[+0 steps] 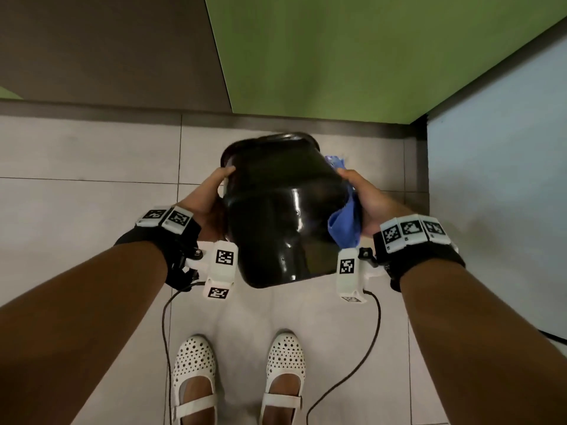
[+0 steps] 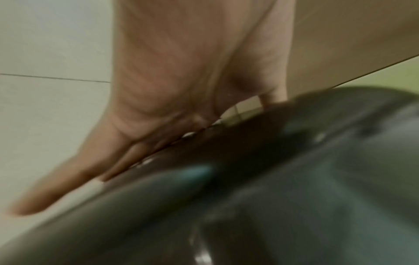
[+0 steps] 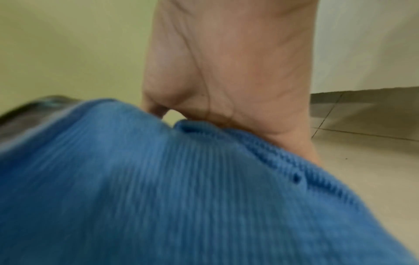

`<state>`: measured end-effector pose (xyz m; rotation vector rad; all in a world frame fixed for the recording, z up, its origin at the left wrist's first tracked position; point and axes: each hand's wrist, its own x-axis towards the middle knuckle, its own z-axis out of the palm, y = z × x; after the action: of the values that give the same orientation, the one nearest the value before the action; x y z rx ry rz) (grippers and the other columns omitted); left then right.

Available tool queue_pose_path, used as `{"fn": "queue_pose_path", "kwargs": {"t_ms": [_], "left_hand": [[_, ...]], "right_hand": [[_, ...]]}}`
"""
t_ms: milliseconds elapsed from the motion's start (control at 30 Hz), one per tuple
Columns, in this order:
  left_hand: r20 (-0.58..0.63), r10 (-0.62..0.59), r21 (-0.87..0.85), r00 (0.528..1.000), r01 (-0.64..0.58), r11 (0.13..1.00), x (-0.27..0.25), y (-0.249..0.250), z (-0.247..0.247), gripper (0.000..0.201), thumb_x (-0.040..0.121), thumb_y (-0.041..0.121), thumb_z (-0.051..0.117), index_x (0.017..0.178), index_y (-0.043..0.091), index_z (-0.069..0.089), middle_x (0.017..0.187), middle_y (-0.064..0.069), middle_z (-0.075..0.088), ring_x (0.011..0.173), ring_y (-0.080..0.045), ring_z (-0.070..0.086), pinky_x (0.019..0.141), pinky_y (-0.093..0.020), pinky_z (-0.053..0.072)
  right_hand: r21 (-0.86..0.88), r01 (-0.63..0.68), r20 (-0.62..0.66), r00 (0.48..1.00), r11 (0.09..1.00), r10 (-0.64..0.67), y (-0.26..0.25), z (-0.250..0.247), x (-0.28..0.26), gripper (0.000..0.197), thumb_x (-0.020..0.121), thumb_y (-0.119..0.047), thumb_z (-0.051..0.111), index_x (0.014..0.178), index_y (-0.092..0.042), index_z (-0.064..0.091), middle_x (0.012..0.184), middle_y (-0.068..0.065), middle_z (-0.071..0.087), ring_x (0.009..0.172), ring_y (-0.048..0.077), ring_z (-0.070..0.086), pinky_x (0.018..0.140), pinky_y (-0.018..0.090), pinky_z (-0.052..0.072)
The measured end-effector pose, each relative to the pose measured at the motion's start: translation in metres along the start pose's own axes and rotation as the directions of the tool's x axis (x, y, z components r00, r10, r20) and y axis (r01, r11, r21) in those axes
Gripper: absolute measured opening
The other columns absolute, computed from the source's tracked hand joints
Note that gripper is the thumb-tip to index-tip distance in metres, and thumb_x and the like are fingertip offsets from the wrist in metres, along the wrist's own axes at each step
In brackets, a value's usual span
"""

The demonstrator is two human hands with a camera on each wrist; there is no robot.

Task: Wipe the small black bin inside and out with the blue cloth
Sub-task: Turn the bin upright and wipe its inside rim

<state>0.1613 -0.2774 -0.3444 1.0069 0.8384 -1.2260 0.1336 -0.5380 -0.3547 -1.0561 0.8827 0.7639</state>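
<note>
I hold the small glossy black bin (image 1: 276, 216) above the floor, tipped so its base faces me and its opening points away. My left hand (image 1: 213, 190) lies on its left wall, the thumb on top. In the left wrist view the fingers (image 2: 75, 172) stretch straight along the bin (image 2: 272, 197). My right hand (image 1: 365, 197) presses the bunched blue cloth (image 1: 345, 225) against the bin's right wall. In the right wrist view the cloth (image 3: 181, 197) fills the lower frame, the thumb bends onto it, and the fingers are hidden behind it.
Pale floor tiles (image 1: 92, 154) lie below. A green partition (image 1: 337, 56) and a grey wall (image 1: 92, 41) stand ahead, with a pale blue panel (image 1: 497, 179) at the right. My white shoes (image 1: 193, 372) stand under the bin, and wrist cables (image 1: 362, 357) hang beside them.
</note>
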Motion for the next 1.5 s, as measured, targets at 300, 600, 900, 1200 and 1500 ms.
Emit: {"fn": "queue_pose_path", "kwargs": {"t_ms": [300, 600, 900, 1200, 1500], "left_hand": [[0.08, 0.288, 0.164, 0.954, -0.298, 0.941, -0.019, -0.004, -0.011, 0.074, 0.051, 0.0, 0.053, 0.12, 0.024, 0.045, 0.119, -0.006, 0.054, 0.108, -0.031, 0.051, 0.088, -0.056, 0.044], [-0.192, 0.486, 0.099, 0.852, -0.476, 0.874, -0.003, -0.037, -0.013, 0.022, 0.086, 0.015, 0.056, 0.105, 0.023, 0.061, 0.08, 0.004, 0.061, 0.076, -0.009, 0.066, 0.083, -0.043, 0.056], [0.106, 0.317, -0.214, 0.942, -0.29, 0.933, 0.026, -0.05, -0.031, 0.052, 0.079, 0.065, 0.038, 0.116, 0.037, 0.06, 0.137, -0.001, 0.048, 0.126, -0.036, 0.041, 0.1, -0.063, 0.024], [0.097, 0.377, -0.047, 0.921, -0.374, 0.926, 0.031, -0.05, -0.017, 0.053, 0.086, 0.046, 0.05, 0.132, 0.019, 0.052, 0.127, -0.005, 0.063, 0.118, -0.024, 0.06, 0.088, -0.039, 0.052], [-0.083, 0.415, 0.299, 0.906, -0.375, 0.878, 0.013, -0.045, -0.006, 0.055, 0.089, 0.058, 0.039, 0.139, 0.038, 0.035, 0.135, 0.002, 0.054, 0.122, -0.024, 0.053, 0.101, -0.053, 0.043]], "right_hand": [[-0.228, 0.164, 0.184, 0.975, 0.96, -0.123, 0.012, -0.012, -0.019, 0.073, 0.058, 0.016, 0.05, 0.127, -0.008, 0.048, 0.083, 0.004, 0.074, 0.085, 0.031, 0.066, 0.08, 0.042, 0.05], [0.104, 0.286, -0.135, 0.953, 0.953, -0.271, 0.044, -0.019, 0.006, 0.064, 0.08, 0.027, 0.021, 0.052, -0.011, 0.065, 0.043, -0.001, 0.062, 0.043, 0.014, 0.063, 0.047, 0.023, 0.048], [-0.007, 0.201, -0.314, 0.93, 0.98, -0.193, 0.07, -0.024, 0.021, 0.051, 0.092, 0.01, 0.025, 0.061, -0.011, 0.06, 0.036, 0.004, 0.05, 0.04, 0.024, 0.042, 0.035, 0.012, 0.032], [-0.101, 0.153, -0.335, 0.925, 0.983, -0.178, 0.098, -0.031, 0.005, 0.033, 0.091, -0.018, 0.04, 0.069, -0.016, 0.065, 0.072, 0.016, 0.052, 0.063, 0.031, 0.049, 0.066, 0.042, 0.04], [-0.438, 0.306, -0.505, 0.694, 0.845, -0.513, 0.076, -0.019, -0.058, 0.01, 0.082, 0.0, 0.043, 0.079, -0.008, 0.048, 0.062, 0.011, 0.045, 0.051, 0.024, 0.05, 0.05, 0.026, 0.038]]}}
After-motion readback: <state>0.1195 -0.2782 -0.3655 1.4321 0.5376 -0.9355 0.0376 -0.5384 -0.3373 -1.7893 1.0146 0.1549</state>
